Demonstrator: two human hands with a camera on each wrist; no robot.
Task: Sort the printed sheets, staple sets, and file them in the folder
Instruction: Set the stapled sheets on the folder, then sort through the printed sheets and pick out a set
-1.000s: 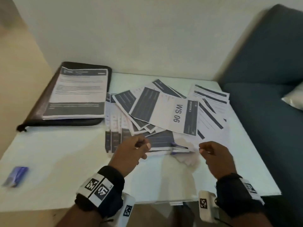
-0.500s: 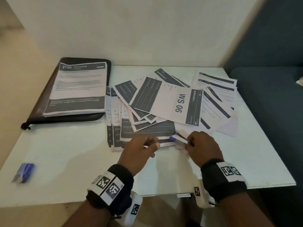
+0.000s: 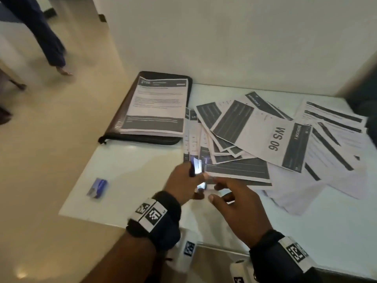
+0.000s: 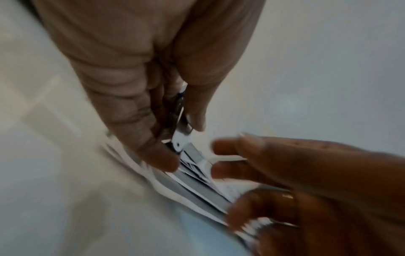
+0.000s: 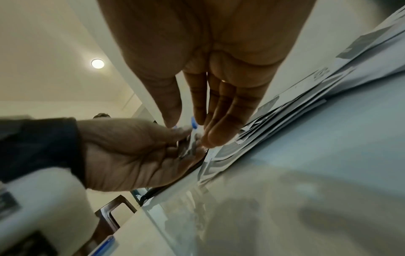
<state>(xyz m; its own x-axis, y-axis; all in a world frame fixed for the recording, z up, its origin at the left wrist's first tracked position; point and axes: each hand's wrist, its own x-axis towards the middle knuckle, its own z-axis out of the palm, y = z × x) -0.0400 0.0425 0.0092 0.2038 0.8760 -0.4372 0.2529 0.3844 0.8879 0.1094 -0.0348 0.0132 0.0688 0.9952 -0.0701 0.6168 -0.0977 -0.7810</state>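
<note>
- Since half a second ago the left hand (image 3: 182, 183) has turned the stapler (image 3: 198, 167) from lying low across the sheets to standing nearly on end, at the near left corner of the spread of printed sheets (image 3: 255, 137); its fingers are wrapped round the body, thumb on one side.
- The right hand (image 3: 238, 205), which was closed at the stapler's tip then, now hangs beside it with fingers loosely spread, holding nothing (the right wrist view shows them straight, their tips just at the stapler).
- The head view has swung left: floor and a passer-by's legs (image 3: 43, 35) now show, and the sofa has almost left the picture.
- The stapler is small, white plastic and bright metal with a blue part; motion blur hides finer detail.
- The sheets are thin white paper with dark grey bands, fanned and overlapping on the glossy white table (image 3: 130, 180); one reads "WS 06".
- The folder (image 3: 126, 117) is dark, soft-edged, with a zip pull, lying closed at the table's far left under one printed page (image 3: 157, 105).
- A small blue staple box (image 3: 97, 187) lies apart near the left edge.
</note>
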